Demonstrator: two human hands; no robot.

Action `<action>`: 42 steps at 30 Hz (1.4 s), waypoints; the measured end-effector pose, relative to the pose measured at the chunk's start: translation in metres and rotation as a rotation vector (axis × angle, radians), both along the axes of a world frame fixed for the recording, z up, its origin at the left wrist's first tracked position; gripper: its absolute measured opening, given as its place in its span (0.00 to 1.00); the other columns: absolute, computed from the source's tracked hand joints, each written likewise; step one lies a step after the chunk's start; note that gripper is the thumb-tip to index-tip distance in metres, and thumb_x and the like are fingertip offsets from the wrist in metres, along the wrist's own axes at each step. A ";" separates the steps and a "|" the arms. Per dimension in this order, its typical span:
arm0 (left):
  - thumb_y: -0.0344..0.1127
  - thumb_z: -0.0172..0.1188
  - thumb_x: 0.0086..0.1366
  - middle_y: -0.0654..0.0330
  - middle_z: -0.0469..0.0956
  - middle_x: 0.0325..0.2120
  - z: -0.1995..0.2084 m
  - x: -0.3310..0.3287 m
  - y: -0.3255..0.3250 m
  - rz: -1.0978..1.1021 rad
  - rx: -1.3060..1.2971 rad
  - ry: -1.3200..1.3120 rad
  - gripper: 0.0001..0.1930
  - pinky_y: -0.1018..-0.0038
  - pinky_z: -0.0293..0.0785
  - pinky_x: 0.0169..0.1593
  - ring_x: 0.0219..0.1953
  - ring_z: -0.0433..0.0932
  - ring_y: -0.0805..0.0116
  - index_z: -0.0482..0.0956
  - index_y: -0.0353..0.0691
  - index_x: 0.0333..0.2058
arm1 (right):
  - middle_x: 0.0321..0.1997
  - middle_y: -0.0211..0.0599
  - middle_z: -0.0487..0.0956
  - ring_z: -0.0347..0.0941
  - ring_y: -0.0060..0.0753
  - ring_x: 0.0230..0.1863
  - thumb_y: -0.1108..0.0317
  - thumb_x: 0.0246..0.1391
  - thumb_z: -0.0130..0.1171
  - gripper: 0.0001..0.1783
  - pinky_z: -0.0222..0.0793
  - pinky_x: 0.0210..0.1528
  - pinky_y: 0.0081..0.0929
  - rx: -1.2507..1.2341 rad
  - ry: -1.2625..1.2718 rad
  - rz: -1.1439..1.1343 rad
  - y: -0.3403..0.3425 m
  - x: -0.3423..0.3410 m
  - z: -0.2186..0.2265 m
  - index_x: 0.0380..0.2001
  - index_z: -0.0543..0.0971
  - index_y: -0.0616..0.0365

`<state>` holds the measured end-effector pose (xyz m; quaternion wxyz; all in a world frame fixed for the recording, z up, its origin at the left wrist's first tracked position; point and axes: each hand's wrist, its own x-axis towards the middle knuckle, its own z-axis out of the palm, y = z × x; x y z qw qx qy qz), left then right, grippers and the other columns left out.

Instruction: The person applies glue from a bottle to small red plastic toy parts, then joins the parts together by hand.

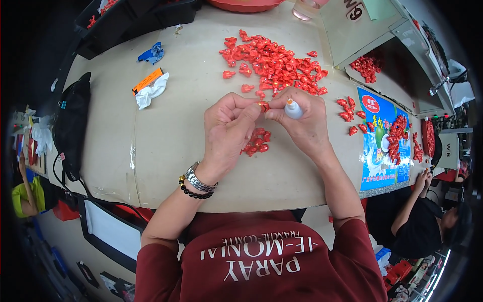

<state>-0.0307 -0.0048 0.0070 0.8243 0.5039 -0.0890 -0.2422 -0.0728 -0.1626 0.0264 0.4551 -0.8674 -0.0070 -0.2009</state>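
Over the middle of the table, my left hand [226, 130] is closed, with thumb and forefinger pinching a small red plastic piece [263, 106]. My right hand [310, 123] is closed around a small white bottle with a narrow nozzle [293, 108], its tip pointing away from me. The right thumb and fingertip also meet the red piece from the other side. Just below the hands lies a small group of red pieces [259, 143], partly hidden by my left hand. Beyond them spreads a large heap of red pieces [282, 63].
Left on the table [171, 136] are an orange-and-white packet [148, 82], crumpled white tissue [153, 91] and a blue scrap [152, 53]. Black bins [136, 25] stand far left. A grey shelf unit [359, 35] and a blue printed sheet [375, 166] with red pieces flank the right, near a co-worker [410, 221].
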 end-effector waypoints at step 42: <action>0.47 0.53 0.67 0.54 0.74 0.38 0.002 0.038 0.023 -0.156 -0.463 0.394 0.27 0.88 0.58 0.20 0.28 0.65 0.79 0.64 0.30 0.55 | 0.25 0.30 0.78 0.70 0.16 0.21 0.74 0.48 0.63 0.04 0.66 0.24 0.17 0.250 0.113 -0.425 -0.073 -0.014 0.042 0.28 0.78 0.61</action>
